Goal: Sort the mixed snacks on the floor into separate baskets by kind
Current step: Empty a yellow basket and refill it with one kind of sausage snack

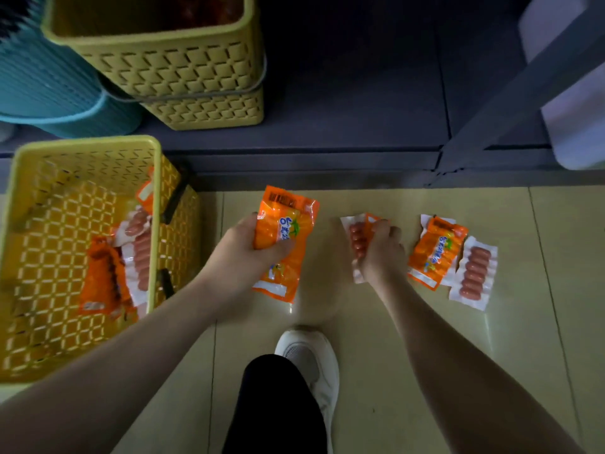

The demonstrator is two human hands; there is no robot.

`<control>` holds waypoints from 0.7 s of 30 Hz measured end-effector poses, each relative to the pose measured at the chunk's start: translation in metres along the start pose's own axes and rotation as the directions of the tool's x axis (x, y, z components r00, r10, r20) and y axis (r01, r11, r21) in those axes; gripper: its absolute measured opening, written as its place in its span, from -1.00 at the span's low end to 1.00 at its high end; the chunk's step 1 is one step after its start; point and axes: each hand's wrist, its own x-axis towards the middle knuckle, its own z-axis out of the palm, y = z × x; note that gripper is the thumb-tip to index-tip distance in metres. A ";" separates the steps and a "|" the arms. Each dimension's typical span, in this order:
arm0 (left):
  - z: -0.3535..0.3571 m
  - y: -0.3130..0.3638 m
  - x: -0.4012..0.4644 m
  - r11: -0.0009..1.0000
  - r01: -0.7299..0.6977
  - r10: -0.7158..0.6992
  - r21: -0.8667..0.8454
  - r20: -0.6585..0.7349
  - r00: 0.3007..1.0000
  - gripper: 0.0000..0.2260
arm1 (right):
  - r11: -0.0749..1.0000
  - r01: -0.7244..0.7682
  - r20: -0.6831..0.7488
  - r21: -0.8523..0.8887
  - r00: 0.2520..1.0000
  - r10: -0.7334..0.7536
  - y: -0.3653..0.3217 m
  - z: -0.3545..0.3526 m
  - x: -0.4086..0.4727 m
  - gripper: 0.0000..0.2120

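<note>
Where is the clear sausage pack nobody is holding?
In the head view, the clear sausage pack lies on the floor at far right, beside an orange snack pack.

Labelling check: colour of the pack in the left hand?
Orange pack, blue lettering; head view.

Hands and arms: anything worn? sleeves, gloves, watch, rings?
Both bare. The left hand and right hand show no gloves, and no rings can be made out. Both forearms are uncovered up to the frame edge, with no sleeve, watch or band in view. Lower down: a dark trouser leg and white shoe.
</note>
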 end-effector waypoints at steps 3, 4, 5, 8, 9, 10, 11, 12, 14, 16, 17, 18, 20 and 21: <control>-0.037 0.000 -0.027 0.969 -0.032 -0.001 -0.245 -0.135 0.991 -0.86 | 0.928 0.014 -0.025 0.372 1.000 -0.005 -0.041 -0.007 -0.023 -0.64; -0.050 -0.002 -0.035 0.942 -0.043 -0.029 -0.332 -0.210 0.977 -0.86 | 0.857 0.045 -0.058 0.513 0.998 -0.018 -0.060 -0.015 -0.033 -0.78; -0.063 -0.007 -0.042 0.911 -0.050 -0.072 -0.409 -0.277 0.958 -0.83 | 0.773 0.098 -0.085 0.627 0.995 -0.057 -0.081 -0.025 -0.044 -0.88; -0.098 -0.034 -0.051 0.874 -0.043 -0.186 -0.483 -0.415 0.891 -0.86 | 0.519 0.155 0.029 0.840 0.944 -0.329 -0.148 -0.052 -0.085 -0.72; -0.108 -0.048 -0.051 0.898 -0.003 -0.216 -0.440 -0.446 0.869 -0.85 | 0.485 0.134 0.086 0.864 0.910 -0.405 -0.167 -0.055 -0.097 -0.66; -0.116 -0.063 -0.050 0.926 0.060 -0.242 -0.374 -0.462 0.853 -0.81 | 0.482 0.123 0.129 0.868 0.881 -0.456 -0.184 -0.057 -0.108 -0.64; -0.123 -0.078 -0.047 0.943 0.136 -0.267 -0.304 -0.447 0.854 -0.77 | 0.495 0.129 0.155 0.859 0.857 -0.492 -0.199 -0.057 -0.116 -0.64; -0.128 -0.095 -0.045 0.945 0.214 -0.302 -0.247 -0.407 0.862 -0.75 | 0.520 0.155 0.168 0.840 0.837 -0.520 -0.214 -0.055 -0.123 -0.66; -0.131 -0.114 -0.045 0.923 0.335 -0.381 -0.192 -0.310 0.871 -0.74 | 0.585 0.220 0.183 0.781 0.814 -0.551 -0.236 -0.047 -0.129 -0.64; -0.129 -0.115 -0.047 0.927 0.345 -0.376 -0.151 -0.319 0.870 -0.71 | 0.659 0.283 0.202 0.697 0.804 -0.560 -0.246 -0.034 -0.129 -0.61; -0.128 -0.111 -0.047 0.947 0.302 -0.321 -0.110 -0.382 0.867 -0.71 | 0.690 0.342 0.176 0.638 0.807 -0.563 -0.246 -0.027 -0.126 -0.61; -0.129 -0.106 -0.046 0.966 0.254 -0.248 -0.050 -0.464 0.851 -0.71 | 0.712 0.399 0.128 0.578 0.818 -0.561 -0.241 -0.022 -0.123 -0.64; -0.129 -0.092 -0.046 0.986 0.137 -0.057 0.094 -0.585 0.809 -0.70 | 0.742 0.458 0.020 0.489 0.845 -0.535 -0.220 -0.015 -0.108 -0.71; -0.128 -0.085 -0.047 0.985 0.075 0.032 0.157 -0.590 0.807 -0.71 | 0.769 0.449 -0.009 0.455 0.866 -0.500 -0.204 -0.011 -0.098 -0.73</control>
